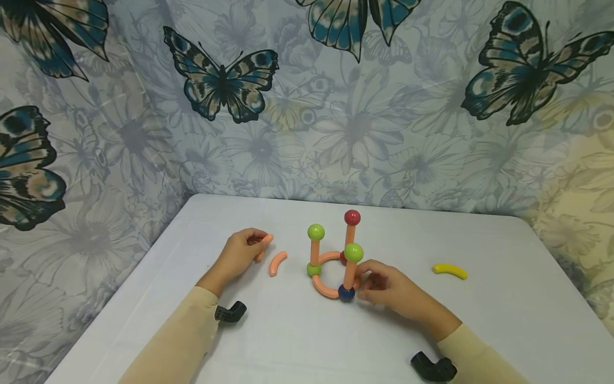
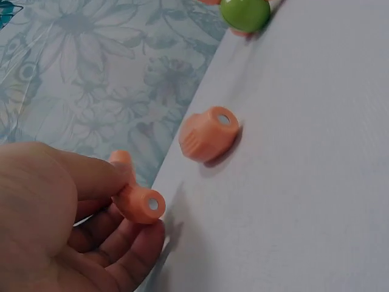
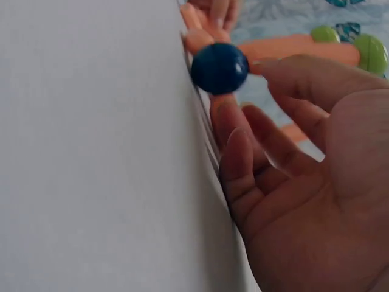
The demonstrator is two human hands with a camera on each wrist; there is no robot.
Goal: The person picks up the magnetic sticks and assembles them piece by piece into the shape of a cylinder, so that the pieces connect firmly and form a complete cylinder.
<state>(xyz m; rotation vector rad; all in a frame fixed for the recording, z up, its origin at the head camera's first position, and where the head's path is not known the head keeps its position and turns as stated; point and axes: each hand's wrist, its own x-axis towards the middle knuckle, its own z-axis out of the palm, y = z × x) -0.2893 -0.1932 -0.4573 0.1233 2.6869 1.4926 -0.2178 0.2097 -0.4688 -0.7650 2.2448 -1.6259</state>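
Observation:
On the white table stands a magnetic stick-and-ball structure. Its ring of curved orange rods (image 1: 324, 288) joins a blue ball (image 1: 346, 293), a lower green ball (image 1: 314, 269) and a lower red ball. Three straight orange sticks rise from these, two topped by green balls (image 1: 354, 253) and one by a red ball (image 1: 352, 217). My right hand (image 1: 395, 288) grips a curved orange rod (image 3: 223, 115) of the ring beside the blue ball, partly hiding it. Left of the structure, my left hand (image 1: 240, 253) pinches a loose curved orange rod (image 2: 141, 204) with a metallic end.
Another curved orange rod (image 1: 277, 263) lies between my left hand and the structure. A curved yellow rod (image 1: 450, 271) lies off to the right. Butterfly-patterned cloth (image 1: 288, 149) hangs behind the table. Black devices (image 1: 231, 312) sit at both wrists.

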